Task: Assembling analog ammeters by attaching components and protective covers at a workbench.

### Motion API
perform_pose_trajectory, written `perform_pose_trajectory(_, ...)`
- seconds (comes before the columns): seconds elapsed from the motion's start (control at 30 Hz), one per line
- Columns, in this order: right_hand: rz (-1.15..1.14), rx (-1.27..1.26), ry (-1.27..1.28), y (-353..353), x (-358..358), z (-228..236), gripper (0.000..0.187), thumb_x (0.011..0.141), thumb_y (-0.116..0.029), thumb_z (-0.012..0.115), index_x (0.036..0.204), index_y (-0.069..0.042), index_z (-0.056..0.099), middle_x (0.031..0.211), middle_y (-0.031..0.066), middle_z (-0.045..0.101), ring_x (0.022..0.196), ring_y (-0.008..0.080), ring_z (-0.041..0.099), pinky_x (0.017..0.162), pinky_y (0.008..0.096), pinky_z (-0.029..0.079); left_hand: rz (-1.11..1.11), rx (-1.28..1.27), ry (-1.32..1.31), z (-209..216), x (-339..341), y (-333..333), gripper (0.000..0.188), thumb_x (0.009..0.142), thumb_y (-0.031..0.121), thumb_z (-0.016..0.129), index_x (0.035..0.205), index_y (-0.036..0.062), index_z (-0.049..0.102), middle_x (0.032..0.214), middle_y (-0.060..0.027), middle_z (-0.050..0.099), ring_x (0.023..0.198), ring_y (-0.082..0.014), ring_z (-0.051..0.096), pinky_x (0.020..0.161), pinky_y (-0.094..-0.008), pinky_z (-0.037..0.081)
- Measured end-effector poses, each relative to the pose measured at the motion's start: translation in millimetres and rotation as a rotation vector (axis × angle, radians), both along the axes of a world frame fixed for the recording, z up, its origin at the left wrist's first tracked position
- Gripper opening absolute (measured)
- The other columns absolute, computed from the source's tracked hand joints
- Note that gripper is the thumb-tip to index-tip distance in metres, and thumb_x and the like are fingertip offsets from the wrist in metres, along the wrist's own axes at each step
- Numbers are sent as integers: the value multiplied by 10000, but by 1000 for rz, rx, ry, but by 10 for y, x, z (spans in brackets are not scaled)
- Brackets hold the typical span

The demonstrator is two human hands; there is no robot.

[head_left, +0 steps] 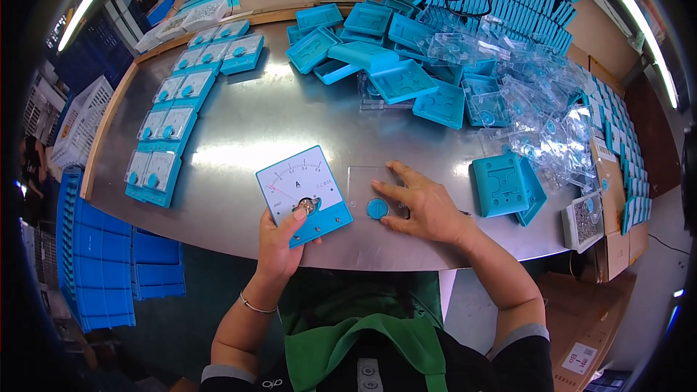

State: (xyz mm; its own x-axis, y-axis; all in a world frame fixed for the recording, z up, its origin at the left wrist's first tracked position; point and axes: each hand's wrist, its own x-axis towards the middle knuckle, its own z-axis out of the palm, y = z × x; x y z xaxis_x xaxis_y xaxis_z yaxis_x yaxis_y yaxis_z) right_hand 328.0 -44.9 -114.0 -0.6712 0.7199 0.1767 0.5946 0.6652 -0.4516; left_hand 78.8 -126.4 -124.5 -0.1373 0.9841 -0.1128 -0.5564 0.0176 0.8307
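My left hand (282, 236) is closed on the lower edge of an analog ammeter (299, 185), thumb on its front. The meter has a white dial with a thin red needle and a blue base, and lacks a cover over the dial. Just right of it, a clear plastic cover (359, 183) with a round blue knob (377, 209) lies on the metal table. Over the cover's right side rests my right hand (428, 207), fingers spread around the knob. A thin dark piece shows beside that palm; its kind is hidden.
Finished-looking covered meters (167, 123) line the left side. Blue cases (403, 81) pile up at the back, with clear covers (534, 116) heaped to their right. Two blue cases (501, 185) and a white box of small parts (583, 223) sit at right. Blue crates (98, 247) stand lower left.
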Motion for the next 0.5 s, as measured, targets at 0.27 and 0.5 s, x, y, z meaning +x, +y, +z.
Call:
perform_pose_trajectory(0.27,-25,-54,99,28,3,73,571,681,-272,745,1210,-122,586,1319,245,435,1101,378,540,893,384,463,-16,-18,-42,-30,-120,-66,291,852,138,602,1084,-12,510,977,-137,614,759,-197,633,539,-325,535)
perform_pose_trajectory(0.5,-137,-128,227,117,51,162,558,652,-231,766,1176,-112,615,1270,171,517,817,185,566,676,274,472,-193,-111,-242,-82,-132,-97,439,961,339,393,1240,2,432,1139,-169,573,910,-262,628,662,-410,557)
